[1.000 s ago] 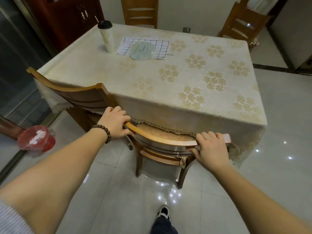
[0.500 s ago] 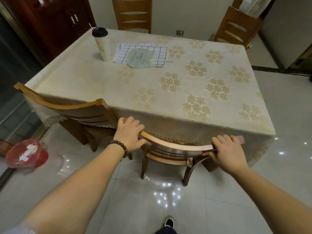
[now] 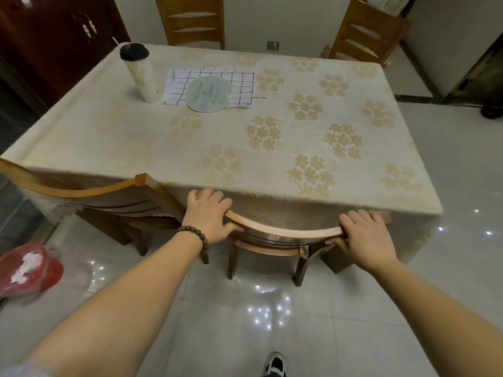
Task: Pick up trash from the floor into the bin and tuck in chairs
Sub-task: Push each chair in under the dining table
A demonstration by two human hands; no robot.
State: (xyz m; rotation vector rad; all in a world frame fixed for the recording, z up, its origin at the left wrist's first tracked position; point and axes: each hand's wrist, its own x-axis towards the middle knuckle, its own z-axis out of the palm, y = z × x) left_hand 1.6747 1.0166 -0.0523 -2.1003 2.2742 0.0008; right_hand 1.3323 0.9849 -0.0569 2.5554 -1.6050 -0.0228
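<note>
A wooden chair (image 3: 283, 232) stands at the near edge of the table (image 3: 152, 142), its seat under the cream flowered tablecloth. My left hand (image 3: 209, 216) grips the left end of its curved top rail, and my right hand (image 3: 363, 235) grips the right end. A red bin (image 3: 40, 270) with white paper trash inside sits on the floor at the far left. A second wooden chair (image 3: 89, 191) stands to the left, tucked at the table's near left corner.
On the table stand a tall cup with a black lid (image 3: 138, 72), a checked cloth (image 3: 212, 83) and a round fan (image 3: 209, 93). Two more chairs (image 3: 193, 23) (image 3: 364, 36) stand beyond the far side. My shoe (image 3: 276, 364) is on the glossy tile floor.
The chair has slid further under the table with both hands on its rail, and its seat is now hidden by the tablecloth. My view has moved closer to the table.
</note>
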